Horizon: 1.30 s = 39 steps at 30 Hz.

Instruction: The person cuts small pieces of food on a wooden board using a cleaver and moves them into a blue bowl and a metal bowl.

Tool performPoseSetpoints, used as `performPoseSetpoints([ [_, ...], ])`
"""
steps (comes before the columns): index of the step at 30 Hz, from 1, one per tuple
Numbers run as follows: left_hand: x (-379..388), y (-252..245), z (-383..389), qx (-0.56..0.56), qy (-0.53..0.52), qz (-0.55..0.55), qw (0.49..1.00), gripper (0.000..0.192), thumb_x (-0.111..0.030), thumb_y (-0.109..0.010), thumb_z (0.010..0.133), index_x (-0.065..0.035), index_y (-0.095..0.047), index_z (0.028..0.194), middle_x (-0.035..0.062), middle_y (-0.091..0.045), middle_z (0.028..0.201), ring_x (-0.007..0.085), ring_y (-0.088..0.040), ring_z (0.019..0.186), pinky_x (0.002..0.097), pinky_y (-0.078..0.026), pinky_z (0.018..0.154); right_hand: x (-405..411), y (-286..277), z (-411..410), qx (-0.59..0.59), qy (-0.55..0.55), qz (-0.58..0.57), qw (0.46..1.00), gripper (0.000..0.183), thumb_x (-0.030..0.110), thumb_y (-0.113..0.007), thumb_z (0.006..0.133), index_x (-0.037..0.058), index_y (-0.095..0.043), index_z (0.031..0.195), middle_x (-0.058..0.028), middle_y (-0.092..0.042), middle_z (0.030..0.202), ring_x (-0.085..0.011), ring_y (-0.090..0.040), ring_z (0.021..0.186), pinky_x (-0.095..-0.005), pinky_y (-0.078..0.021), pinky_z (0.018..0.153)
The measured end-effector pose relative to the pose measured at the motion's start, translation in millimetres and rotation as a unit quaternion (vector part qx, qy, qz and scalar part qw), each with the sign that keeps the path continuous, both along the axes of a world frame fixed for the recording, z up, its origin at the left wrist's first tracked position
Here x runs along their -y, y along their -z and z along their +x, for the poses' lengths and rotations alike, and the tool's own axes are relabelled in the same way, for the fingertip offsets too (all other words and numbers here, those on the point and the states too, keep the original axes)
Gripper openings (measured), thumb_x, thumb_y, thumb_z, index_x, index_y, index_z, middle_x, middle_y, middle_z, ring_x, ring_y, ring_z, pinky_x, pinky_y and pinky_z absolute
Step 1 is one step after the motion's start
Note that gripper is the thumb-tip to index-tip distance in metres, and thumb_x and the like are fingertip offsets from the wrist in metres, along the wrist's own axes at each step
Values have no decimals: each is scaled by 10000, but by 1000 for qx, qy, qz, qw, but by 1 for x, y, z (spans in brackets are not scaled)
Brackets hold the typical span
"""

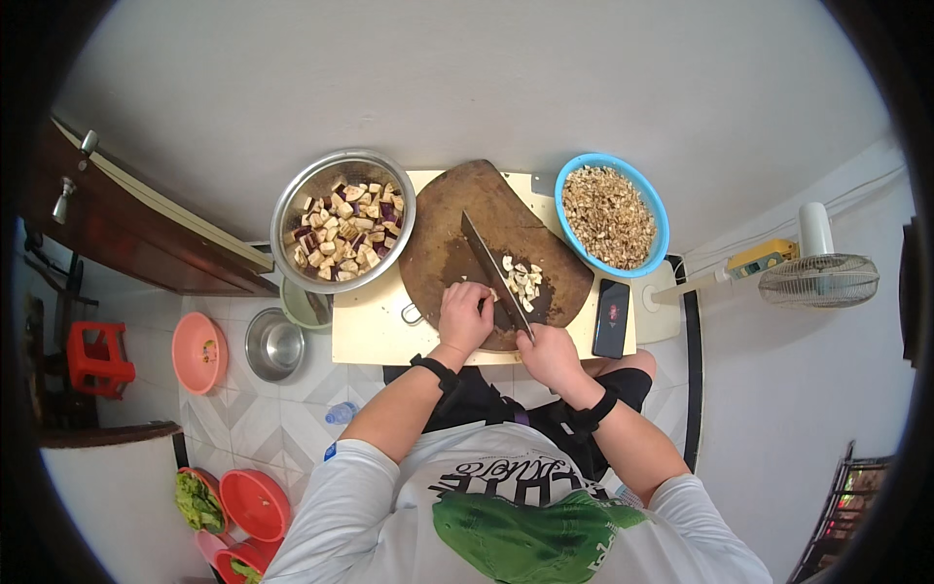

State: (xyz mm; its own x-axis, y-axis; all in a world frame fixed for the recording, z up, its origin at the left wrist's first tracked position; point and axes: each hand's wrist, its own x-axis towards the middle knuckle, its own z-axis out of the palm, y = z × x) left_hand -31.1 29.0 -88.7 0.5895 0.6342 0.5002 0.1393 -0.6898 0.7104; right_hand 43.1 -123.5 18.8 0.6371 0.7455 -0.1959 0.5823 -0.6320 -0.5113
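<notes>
My right hand (552, 356) grips the handle of a kitchen cleaver (490, 259), its dark blade slanting up and left across a worn wooden chopping board (460, 212). My left hand (465, 315) rests on the board left of the blade. Its fingers are curled around a small pale piece (495, 294), mostly hidden, close to the blade. Right of the cleaver lie several pale cut pieces (522, 280) that look like garlic. A dark damp patch surrounds them.
A steel bowl (280, 219) of eggplant chunks (350, 230) stands left of the board. At right are a blue basin (665, 226) of chopped brown-and-white bits (609, 215) and a phone (611, 319). A fan (819, 281) stands farther right. Basins (199, 354) and a red stool (101, 360) are on the floor.
</notes>
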Motion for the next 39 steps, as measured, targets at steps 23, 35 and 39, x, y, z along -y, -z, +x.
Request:
performPoseSetpoints([
  [23, -1, 1, -2, -9, 12, 16, 1000, 65, -69, -725, 811, -77, -664, 833, 70, -664, 881, 299, -607, 870, 401, -464, 805, 65, 6, -30, -34, 9, -41, 999, 298, 252, -590, 942, -12, -688, 844, -275, -667, 747, -477, -670, 758, -560, -539, 736],
  [35, -2, 2, -1, 17, 4, 29, 999, 96, -46, -732, 795, -80, -645, 818, 54, -678, 880, 290, -613, 848, 399, -463, 781, -14, 14, 0, -1, 33, -11, 999, 346, 290, -578, 943, -4, -701, 809, -281, -680, 759, -470, -686, 764, -558, -557, 758],
  [39, -2, 2, -1, 12, 5, 25, 1000, 107, -49, -738, 790, -84, -640, 813, 50, -676, 868, 287, -613, 840, 399, -463, 776, -3, 0, -5, -9, 30, -10, 999, 344, 293, -578, 946, -1, -704, 816, -280, -678, 752, -473, -684, 757, -558, -555, 756],
])
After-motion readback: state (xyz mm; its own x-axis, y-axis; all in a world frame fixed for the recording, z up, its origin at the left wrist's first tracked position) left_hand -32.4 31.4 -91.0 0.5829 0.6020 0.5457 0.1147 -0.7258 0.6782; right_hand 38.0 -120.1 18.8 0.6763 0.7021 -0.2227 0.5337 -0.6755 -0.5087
